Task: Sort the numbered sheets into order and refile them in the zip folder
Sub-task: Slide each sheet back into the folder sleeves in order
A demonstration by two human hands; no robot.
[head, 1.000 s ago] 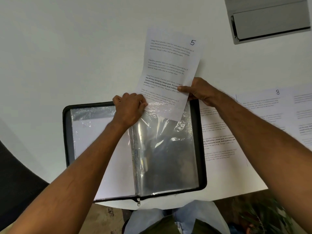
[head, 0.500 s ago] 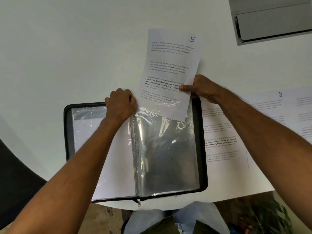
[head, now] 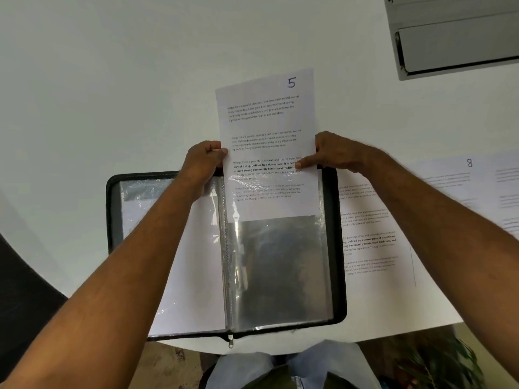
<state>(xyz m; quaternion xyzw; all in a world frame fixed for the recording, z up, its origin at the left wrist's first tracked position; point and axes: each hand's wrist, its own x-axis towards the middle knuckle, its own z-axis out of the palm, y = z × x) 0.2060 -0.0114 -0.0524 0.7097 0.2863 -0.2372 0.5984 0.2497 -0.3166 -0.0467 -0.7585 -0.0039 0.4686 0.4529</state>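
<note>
A black zip folder [head: 337, 248] lies open on the white table, its clear plastic sleeves showing. The sheet numbered 5 [head: 266, 122] stands upright with its lower half inside the right-hand sleeve [head: 280, 270]. My left hand [head: 203, 161] pinches the sheet's left edge just above the folder's top rim. On the opposite edge my right hand [head: 334, 154] grips the sheet, thumb lying on the printed side. The left-hand sleeve [head: 193, 262] holds a white sheet whose number is hidden under my left arm.
Loose printed sheets [head: 373, 242] lie on the table right of the folder, one marked 8 [head: 469, 163]. A grey tray-like object [head: 455, 37] sits at the far right. The table's curved front edge runs just below the folder; a plant [head: 438, 363] stands lower right.
The sheet 5 has straightened and slid deeper into the right sleeve. My left hand moved from the sleeve's top corner to pinch the sheet's left edge.
</note>
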